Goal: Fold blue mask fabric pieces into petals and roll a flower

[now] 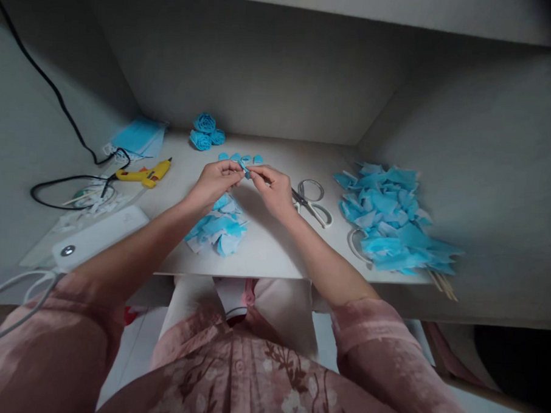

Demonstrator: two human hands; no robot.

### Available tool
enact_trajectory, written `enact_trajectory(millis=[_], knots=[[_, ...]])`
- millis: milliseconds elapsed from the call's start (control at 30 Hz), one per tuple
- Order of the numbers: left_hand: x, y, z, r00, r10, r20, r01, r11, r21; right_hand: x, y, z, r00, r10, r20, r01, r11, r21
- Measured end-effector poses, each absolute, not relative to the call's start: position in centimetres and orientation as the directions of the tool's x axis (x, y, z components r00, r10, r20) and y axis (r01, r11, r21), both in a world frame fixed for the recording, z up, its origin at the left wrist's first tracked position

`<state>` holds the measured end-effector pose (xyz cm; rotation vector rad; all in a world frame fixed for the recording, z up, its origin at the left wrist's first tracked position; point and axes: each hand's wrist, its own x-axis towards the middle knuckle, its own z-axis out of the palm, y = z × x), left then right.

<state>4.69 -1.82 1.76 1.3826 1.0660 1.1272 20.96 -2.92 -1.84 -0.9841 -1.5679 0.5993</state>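
My left hand and my right hand meet over the middle of the table. Between their fingertips is a small strip of blue mask fabric, bent into a curve and pinched from both sides. Just beyond the fingers lies a row of small blue rolled pieces. Below my left hand sits a loose heap of blue and white fabric scraps. White-handled scissors lie beside my right hand, their blades partly hidden by it.
Blue rosettes are stacked at the back. To the left are face masks, a yellow glue gun with a black cord, and a white power strip. A larger scrap pile and thin sticks lie right.
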Motion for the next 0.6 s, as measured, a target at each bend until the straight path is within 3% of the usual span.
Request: enact_trajectory(millis=[367, 600], knots=[[4.46, -1.72, 1.77, 0.149, 0.983, 0.103, 0.082, -0.116, 0.99, 21.2, -2.21, -2.32, 0.041, 0.908, 0.417, 0.18, 0.404, -0.897], [4.43, -1.83, 1.52, 0.203, 0.972, 0.115, 0.072, -0.132, 0.989, 21.27, -2.1, -2.56, 0.018, 0.898, 0.44, 0.162, 0.432, -0.887]])
